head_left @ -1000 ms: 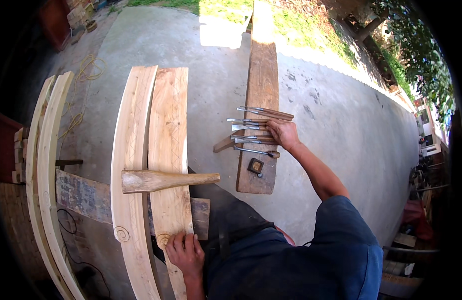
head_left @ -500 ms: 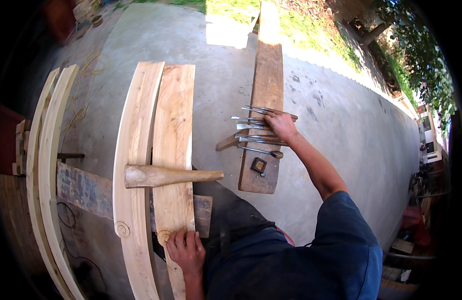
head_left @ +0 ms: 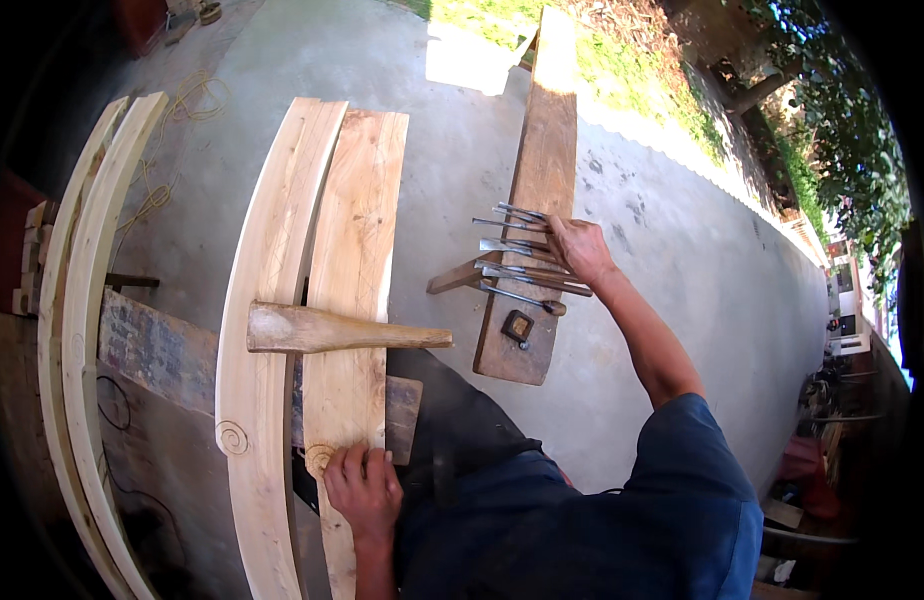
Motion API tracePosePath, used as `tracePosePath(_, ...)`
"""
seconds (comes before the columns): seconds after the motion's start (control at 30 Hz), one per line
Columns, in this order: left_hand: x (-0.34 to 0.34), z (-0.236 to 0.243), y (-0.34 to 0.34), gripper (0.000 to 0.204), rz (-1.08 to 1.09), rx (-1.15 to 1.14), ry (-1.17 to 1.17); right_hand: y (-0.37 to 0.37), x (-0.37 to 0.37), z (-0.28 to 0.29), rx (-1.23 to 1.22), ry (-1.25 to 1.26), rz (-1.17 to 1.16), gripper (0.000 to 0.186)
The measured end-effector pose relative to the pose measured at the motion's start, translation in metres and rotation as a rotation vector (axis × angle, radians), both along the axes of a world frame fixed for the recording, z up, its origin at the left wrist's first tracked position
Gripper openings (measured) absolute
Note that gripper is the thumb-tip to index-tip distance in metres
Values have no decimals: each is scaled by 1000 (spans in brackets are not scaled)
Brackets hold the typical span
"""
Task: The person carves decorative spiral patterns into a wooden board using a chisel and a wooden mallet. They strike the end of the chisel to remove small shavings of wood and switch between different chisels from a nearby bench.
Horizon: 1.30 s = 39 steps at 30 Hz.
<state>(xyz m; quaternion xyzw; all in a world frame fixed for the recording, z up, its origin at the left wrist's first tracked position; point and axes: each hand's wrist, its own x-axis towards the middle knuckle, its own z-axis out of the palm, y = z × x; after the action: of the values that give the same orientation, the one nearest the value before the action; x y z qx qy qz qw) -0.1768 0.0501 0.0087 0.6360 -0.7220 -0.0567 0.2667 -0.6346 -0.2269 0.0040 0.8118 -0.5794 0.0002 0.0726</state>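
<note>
My left hand rests on the pale plank, fingers bent and fingertips on the wood beside a carved spiral. A wooden mallet lies across this plank and the curved pale beam to its left. At arm's length, my right hand is closed around the handle end of a chisel, among a row of several chisels laid crosswise on a narrow brown bench. Its fingertips are partly hidden. A small dark square block sits near the bench's close end.
Two more long curved beams stand at the left. A paint-marked board runs beneath the work. A yellow cord trails over the concrete floor. One slanted bench leg juts out leftward.
My right hand has shifted slightly right and toward me along the chisel handles, and several chisels sit differently. My left hand stays by the spiral. The whole view has tilted a little.
</note>
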Motion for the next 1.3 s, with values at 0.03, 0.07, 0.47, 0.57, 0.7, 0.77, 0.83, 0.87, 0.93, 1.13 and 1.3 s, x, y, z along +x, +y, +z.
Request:
tracePosePath(0.03,-2,-4,0,19,-16,0,9,15,-6,21,-55,-22,38,11)
tracePosePath(0.07,1,-2,2,19,-3,3,4,23,0,43,-26,-53,66,11)
tracePosePath(0.47,4,-2,1,19,-7,-13,63,116,62,153,361,220,52,13)
tracePosePath(0.57,5,1,0,19,-2,-15,58,112,64,134,394,214,103,15)
tracePosePath(0.7,-4,-4,-3,17,-29,-3,53,121,46,114,383,240,119,16)
tracePosePath(0.77,-7,-10,-2,16,-60,-18,53,133,59,124,347,171,110,9)
tracePosePath(0.83,-4,-9,0,12,-74,-38,47,136,86,128,368,225,170,10)
tracePosePath(0.87,1,-10,3,14,-79,-92,45,134,97,125,292,278,242,11)
tracePosePath(0.93,6,13,1,17,-66,-179,-82,124,118,125,234,399,311,10)
tracePosePath(1.13,3,24,-1,23,-101,-149,62,151,148,208,195,-100,464,11)
tracePosePath(1.3,4,59,-19,31,-284,-73,225,159,237,194,445,-2,789,17)
